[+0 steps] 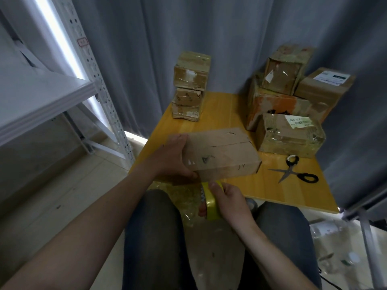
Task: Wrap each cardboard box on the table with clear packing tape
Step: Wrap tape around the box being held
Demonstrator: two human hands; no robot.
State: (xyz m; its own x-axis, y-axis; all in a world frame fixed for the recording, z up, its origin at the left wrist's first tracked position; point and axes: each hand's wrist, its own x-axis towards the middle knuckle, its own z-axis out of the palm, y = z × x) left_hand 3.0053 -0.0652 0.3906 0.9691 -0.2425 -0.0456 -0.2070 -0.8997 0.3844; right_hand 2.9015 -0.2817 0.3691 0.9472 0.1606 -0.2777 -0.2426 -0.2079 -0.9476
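Fingers of left hand clamp box end at tabletop edge; right hand fingers curled round tape roll.

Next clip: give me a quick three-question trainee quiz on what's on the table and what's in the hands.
1. True or false: the scissors lie on the table, in neither hand.
2. What does the right hand hold? A) tape roll B) a label C) nothing
3. Fill in: the ___ hand grips the box at the table's near edge.

Key
1. True.
2. A.
3. Left: the left hand has its thumb under the box and its fingers over the top.
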